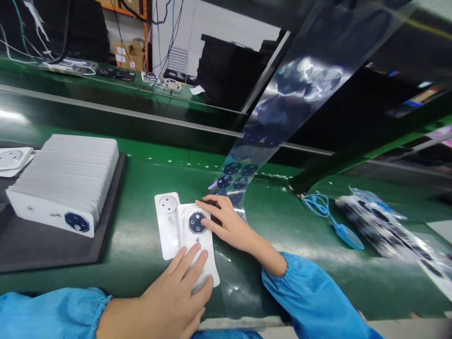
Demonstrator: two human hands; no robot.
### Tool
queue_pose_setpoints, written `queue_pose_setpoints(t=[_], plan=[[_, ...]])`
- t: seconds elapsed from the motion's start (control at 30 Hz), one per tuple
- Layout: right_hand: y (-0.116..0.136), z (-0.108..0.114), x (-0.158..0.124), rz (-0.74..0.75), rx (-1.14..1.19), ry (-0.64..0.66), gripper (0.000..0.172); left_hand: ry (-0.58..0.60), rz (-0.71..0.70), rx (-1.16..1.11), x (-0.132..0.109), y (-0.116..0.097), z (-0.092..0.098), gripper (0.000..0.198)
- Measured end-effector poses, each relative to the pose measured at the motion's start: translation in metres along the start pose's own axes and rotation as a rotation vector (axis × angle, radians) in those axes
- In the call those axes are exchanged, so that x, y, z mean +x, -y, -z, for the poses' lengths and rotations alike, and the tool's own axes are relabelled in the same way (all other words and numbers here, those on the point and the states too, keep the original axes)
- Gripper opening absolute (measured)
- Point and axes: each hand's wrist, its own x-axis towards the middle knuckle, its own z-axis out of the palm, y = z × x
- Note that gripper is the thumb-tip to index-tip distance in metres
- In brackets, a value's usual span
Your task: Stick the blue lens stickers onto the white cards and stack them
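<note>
A white phone back cover [198,245] with a dark octagonal camera piece lies on the green bench. My left hand [178,294] lies flat on its lower end, fingers stretched out. My right hand [226,223] rests at its upper right, fingers extended and touching the edge by the camera piece. A second white cover [167,226] with a silver round camera ring lies just left of it, partly beneath. A long clear film strip [293,94] carrying several dark round stickers runs from under my right hand up to the upper right.
A stack of several white covers [67,181] stands on a black tray [42,245] at the left. A blue wrist-strap cord [332,219] and a heap of used film [391,226] lie at the right. A conveyor rail [116,110] runs behind.
</note>
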Motion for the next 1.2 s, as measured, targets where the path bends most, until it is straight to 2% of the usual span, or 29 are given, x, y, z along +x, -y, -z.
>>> queue_pose_setpoints(t=[0.13, 0.3, 0.4, 0.47, 0.53, 0.6, 0.67, 0.7, 0.77, 0.8, 0.87, 0.93, 1.03, 1.1, 1.2], plan=[[0.006, 0.01, -0.002, 0.045, -0.009, 0.031, 0.046, 0.013, -0.024, 0.0, -0.001, 0.001, 0.0, 0.046], [0.011, 0.012, -0.002, -0.031, 0.118, 0.003, 0.042, 0.052, -0.01, 0.024, 0.0, 0.0, 0.005, 0.045], [0.018, 0.028, -0.002, -0.147, 0.228, -0.043, 0.034, 0.019, 0.021, 0.072, -0.003, -0.004, 0.007, 0.059], [0.026, 0.049, 0.007, -0.342, 0.338, -0.118, 0.04, -0.024, 0.021, 0.169, -0.006, -0.004, 0.008, 0.07], [0.04, 0.071, 0.025, -0.471, 0.401, -0.304, 0.051, -0.038, 0.028, 0.291, -0.009, -0.004, 0.009, 0.072], [0.063, 0.088, 0.05, -0.471, 0.427, -0.437, 0.066, -0.041, 0.057, 0.387, -0.012, -0.004, 0.011, 0.069], [0.095, 0.09, 0.078, -0.399, 0.479, -0.468, 0.057, -0.049, 0.072, 0.448, -0.013, -0.005, 0.011, 0.063], [0.112, 0.084, 0.092, -0.326, 0.552, -0.46, 0.052, -0.058, 0.071, 0.469, -0.012, -0.005, 0.009, 0.06], [0.147, 0.056, 0.118, -0.195, 0.751, -0.345, 0.046, -0.065, 0.069, 0.481, -0.01, -0.004, 0.006, 0.056], [0.162, 0.035, 0.13, -0.142, 0.842, -0.299, 0.045, -0.065, 0.071, 0.47, -0.009, -0.003, 0.004, 0.054], [0.187, -0.011, 0.147, -0.059, 0.858, -0.268, 0.05, -0.042, 0.058, 0.403, -0.005, 0.001, 0.003, 0.05], [0.202, -0.057, 0.157, 0.094, 0.707, -0.266, 0.046, 0.031, -0.013, 0.291, -0.003, 0.007, 0.007, 0.046], [0.208, -0.106, 0.16, 0.392, 0.306, -0.22, 0.009, 0.173, -0.155, 0.181, 0.001, 0.013, 0.015, 0.041], [0.205, -0.122, 0.157, 0.494, 0.035, -0.21, 0.011, 0.206, -0.184, 0.158, 0.002, 0.015, 0.018, 0.04], [0.201, -0.121, 0.15, 0.534, -0.186, -0.245, 0.011, 0.113, -0.086, 0.071, 0.001, 0.01, 0.012, 0.043]])
